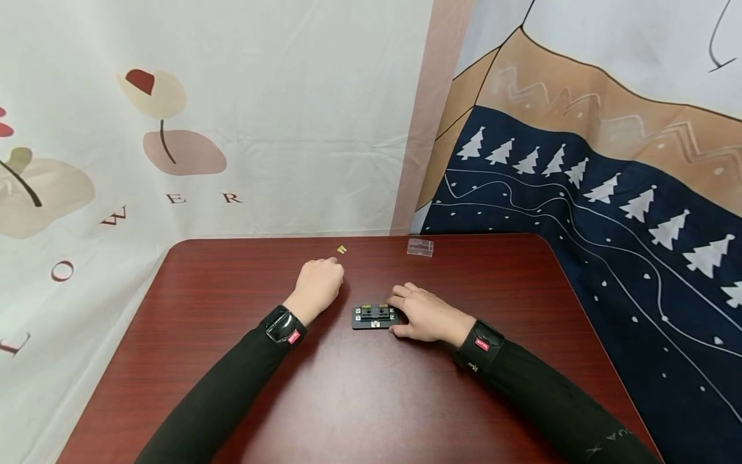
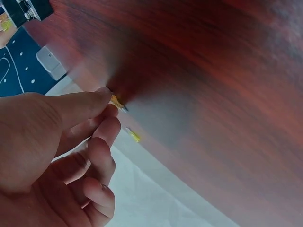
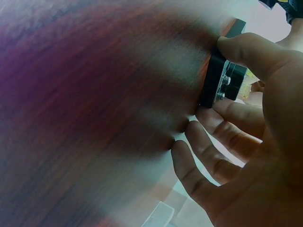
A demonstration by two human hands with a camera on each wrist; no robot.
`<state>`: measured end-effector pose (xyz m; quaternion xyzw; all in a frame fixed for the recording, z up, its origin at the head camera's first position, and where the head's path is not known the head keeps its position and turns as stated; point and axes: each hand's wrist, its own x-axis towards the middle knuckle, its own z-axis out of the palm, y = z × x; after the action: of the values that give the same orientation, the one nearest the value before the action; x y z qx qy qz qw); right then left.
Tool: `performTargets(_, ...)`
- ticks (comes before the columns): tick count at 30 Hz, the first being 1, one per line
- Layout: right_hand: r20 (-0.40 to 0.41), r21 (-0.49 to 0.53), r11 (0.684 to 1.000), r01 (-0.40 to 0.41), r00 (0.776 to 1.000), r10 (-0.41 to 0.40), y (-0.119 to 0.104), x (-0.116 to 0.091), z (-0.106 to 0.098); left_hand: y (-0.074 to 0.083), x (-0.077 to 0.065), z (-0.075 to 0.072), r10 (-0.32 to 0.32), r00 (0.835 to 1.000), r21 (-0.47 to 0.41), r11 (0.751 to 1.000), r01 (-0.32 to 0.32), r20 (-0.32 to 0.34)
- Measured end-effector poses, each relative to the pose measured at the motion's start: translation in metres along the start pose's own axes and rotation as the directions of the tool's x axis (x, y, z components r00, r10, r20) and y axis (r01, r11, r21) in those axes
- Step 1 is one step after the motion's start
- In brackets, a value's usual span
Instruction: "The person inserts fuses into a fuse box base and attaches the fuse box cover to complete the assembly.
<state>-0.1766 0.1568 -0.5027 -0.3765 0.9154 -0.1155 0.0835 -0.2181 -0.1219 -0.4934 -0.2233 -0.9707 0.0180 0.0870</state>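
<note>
My left hand is above the table, and its thumb and forefinger pinch a small yellow piece with a silvery tip. A loose yellow piece of similar look lies beyond the fingertips. In the head view, small yellow bits lie near the far edge. My right hand grips the right end of a black rectangular block with metal screws. The thumb presses one long side of the block, with the forefinger at the other; the remaining fingers spread onto the table. Yellow parts show on the block's top.
A clear plastic box sits at the table's far edge, right of the yellow bits. The reddish-brown wooden table has rounded far corners. Behind it hang a pale printed cloth and a navy cloth with white trees.
</note>
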Motion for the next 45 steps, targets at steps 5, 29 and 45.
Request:
performTargets(5, -0.004, 0.006, 1.000, 0.001, 1.000, -0.001, -0.0006, 0.0000, 0.0001, 0.0000, -0.0012, -0.0021, -0.001, 1.000, 0.002, 1.000, 0.001, 0.003)
performTargets(29, -0.002, 0.015, 1.000, 0.001, 1.000, -0.001, -0.0011, 0.0000, -0.0011, -0.0031, 0.0004, -0.0035, -0.019, 0.998, -0.060, 0.998, 0.022, 0.056)
performTargets(45, -0.001, 0.008, 1.000, 0.000, 1.000, 0.000, -0.0008, -0.0002, -0.0005, -0.0097, 0.0038, -0.0021, -0.003, 0.995, -0.120, 0.993, 0.015, 0.099)
